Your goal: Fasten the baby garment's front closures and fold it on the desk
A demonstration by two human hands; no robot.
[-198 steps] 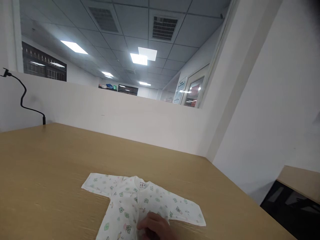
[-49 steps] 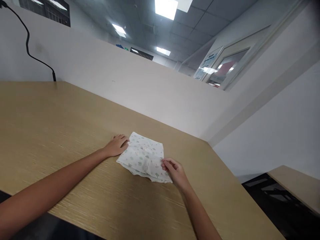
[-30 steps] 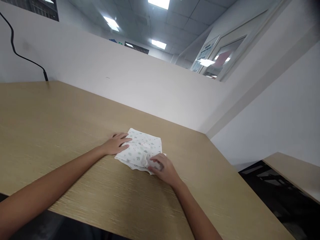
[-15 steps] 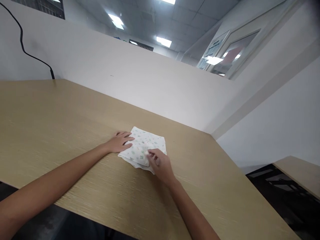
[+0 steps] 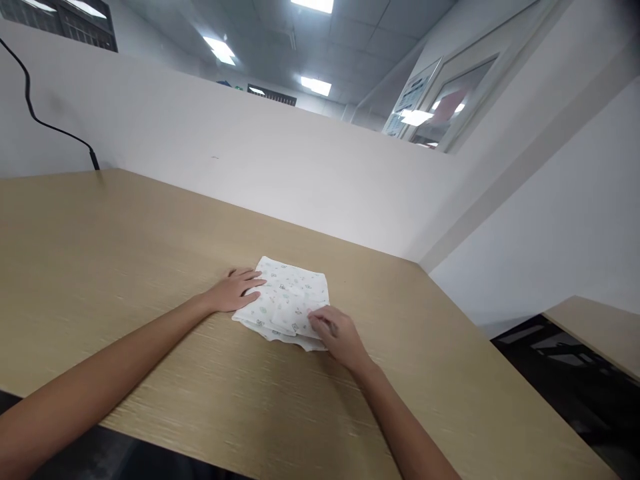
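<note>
A white folded cloth (image 5: 285, 297) with a small green and dark print lies on the wooden table, its layers showing along the wavy near edge. My left hand (image 5: 231, 291) rests flat on the cloth's left edge, fingers stretched out and apart. At the right side, my right hand (image 5: 340, 333) has thumb and fingers pinched together on the cloth near its lower right corner. The fingertips' exact grip is partly hidden by the hand itself.
The table (image 5: 150, 233) meets a white partition (image 5: 280, 173) at the back. A black cable (image 5: 60, 130) hangs down at the far left corner. Beyond the table's right edge stands another wood-topped piece (image 5: 595, 327) with a dark space below.
My right hand has moved right across the cloth, from its lower middle to its right side. The left hand stays on the left edge. The camera view has shifted slightly.
</note>
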